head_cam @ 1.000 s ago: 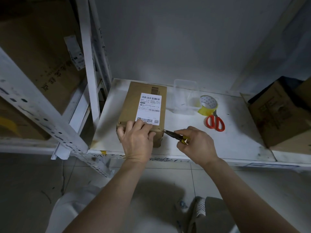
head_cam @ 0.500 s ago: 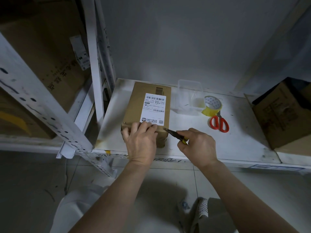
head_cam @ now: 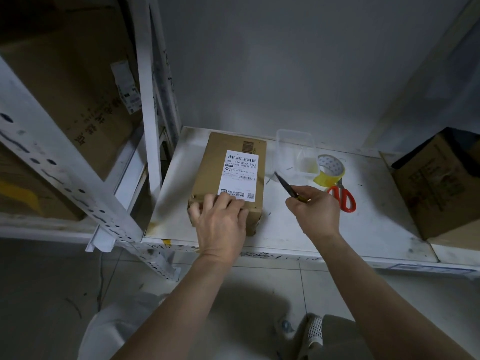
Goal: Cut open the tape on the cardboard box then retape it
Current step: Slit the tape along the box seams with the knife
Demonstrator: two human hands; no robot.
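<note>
Left hand (head_cam: 220,219) presses flat on near end of cardboard box (head_cam: 231,178) on white shelf (head_cam: 363,229). Right hand (head_cam: 314,211) grips knife (head_cam: 285,187), blade clear of box. Tape roll (head_cam: 330,169), red scissors (head_cam: 342,197) just beside.

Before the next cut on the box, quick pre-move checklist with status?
1. Box steadied: ok, left hand presses flat on its near top edge.
2. Knife gripped: ok, right hand holds it.
3. Blade on the tape seam: not ok, the tip is off the box, to its right.
4. Left fingers out of the blade's way: ok for now, blade is apart from them.
5. Tape roll ready for resealing: ok, beside the scissors.
6. Seam already cut: cannot tell.
</note>
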